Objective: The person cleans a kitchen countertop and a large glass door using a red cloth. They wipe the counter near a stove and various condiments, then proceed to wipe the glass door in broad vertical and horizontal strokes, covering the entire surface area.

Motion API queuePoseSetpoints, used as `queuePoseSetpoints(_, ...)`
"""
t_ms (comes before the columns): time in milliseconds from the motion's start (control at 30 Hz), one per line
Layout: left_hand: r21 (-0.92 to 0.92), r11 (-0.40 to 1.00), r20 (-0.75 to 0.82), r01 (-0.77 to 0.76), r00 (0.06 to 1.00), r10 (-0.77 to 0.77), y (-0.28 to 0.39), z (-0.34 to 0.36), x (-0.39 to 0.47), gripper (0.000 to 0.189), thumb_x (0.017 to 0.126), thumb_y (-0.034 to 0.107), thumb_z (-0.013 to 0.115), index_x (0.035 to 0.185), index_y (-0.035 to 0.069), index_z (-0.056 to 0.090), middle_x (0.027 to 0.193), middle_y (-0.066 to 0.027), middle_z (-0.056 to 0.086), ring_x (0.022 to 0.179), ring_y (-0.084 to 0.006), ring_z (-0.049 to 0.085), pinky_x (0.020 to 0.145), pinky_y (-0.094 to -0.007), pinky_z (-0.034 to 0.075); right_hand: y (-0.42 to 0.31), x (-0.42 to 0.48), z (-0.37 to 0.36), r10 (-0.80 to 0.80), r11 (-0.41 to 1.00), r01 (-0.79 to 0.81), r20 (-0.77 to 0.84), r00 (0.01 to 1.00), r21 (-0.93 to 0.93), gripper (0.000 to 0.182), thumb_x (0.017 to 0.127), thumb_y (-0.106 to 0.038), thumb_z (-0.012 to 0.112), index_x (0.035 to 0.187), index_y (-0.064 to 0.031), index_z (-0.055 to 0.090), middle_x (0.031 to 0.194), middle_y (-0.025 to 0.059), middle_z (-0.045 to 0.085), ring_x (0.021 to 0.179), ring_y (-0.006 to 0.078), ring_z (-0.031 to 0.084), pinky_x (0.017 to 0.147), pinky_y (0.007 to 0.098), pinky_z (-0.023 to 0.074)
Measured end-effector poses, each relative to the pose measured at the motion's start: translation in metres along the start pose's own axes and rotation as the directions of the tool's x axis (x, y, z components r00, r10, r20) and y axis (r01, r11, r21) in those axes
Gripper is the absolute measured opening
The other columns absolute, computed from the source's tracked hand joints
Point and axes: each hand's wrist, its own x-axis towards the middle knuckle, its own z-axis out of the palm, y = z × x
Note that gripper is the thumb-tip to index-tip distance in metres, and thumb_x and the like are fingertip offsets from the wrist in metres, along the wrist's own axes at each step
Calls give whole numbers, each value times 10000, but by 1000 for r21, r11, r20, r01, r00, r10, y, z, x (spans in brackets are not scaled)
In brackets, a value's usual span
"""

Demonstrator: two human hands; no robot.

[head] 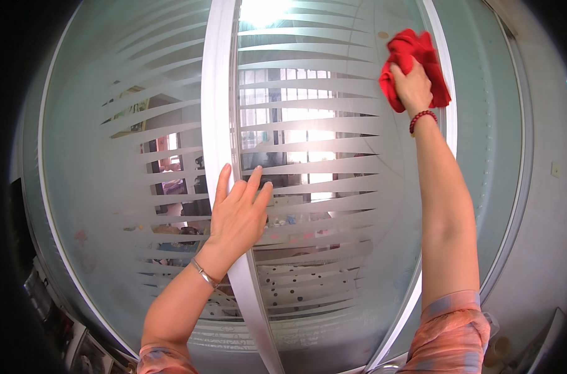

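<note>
A red cloth (433, 75) is bunched under my right hand (412, 86), which presses it to the upper right of a frosted glass door panel (395, 154), beside the white frame edge. My left hand (240, 205) holds nothing; its fingers are spread, resting on the white door stile (220, 93) and the glass just right of it. Clear stripes in the frosting show or reflect a room with a barred window. A beaded bracelet is on my right wrist, a metal bangle on my left.
Another frosted panel (101, 187) stands to the left. At the right are a further glass panel (493, 117) and a pale wall (554, 131) with a small switch or socket plate (555, 169). Various items lie low at the left, partly in shadow.
</note>
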Motion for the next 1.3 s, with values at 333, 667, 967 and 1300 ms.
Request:
queuePoseSetpoints(333, -12, 1000, -20, 24, 1000, -24, -17, -6, -15, 384, 752, 120, 672, 1132, 60, 664, 1336, -118, 576, 1100, -257, 574, 1195, -564, 211, -142, -121, 76, -840, 531, 838, -56, 540, 127, 619, 765, -360, 687, 1357, -214, 582, 1453, 97, 527, 1389, 318, 421, 1125, 571, 293)
queuePoseSetpoints(667, -15, 1000, -49, 16, 999, -17, -11, 1, -7, 363, 763, 128, 666, 1116, 50, 686, 1294, -128, 618, 1197, -254, 570, 1181, -578, 241, -81, 28, 41, -338, 940, 341, -149, 929, -3, 577, 819, -459, 615, 1316, -167, 603, 1255, 105, 664, 1182, 323, 606, 936, 556, 452)
queuePoseSetpoints(967, -61, 998, -69, 11, 997, -15, -14, 17, -11, 337, 762, 140, 680, 1090, 65, 689, 1307, -139, 615, 1214, -260, 568, 1170, -586, 267, -194, 53, 99, -393, 903, 400, -76, 916, 158, 618, 847, -654, 511, 1212, -175, 649, 1171, 114, 705, 1112, 296, 642, 936, 444, 427)
queuePoseSetpoints(1300, -89, 996, -83, 18, 996, -25, -26, 15, -22, 365, 762, 108, 646, 1122, 54, 673, 1352, -149, 590, 1224, -277, 568, 1168, -579, 268, -209, -32, 86, -698, 648, 639, -13, 716, 414, 461, 925, -424, 523, 1240, -101, 614, 1226, 151, 655, 1150, 354, 594, 972, 423, 455)
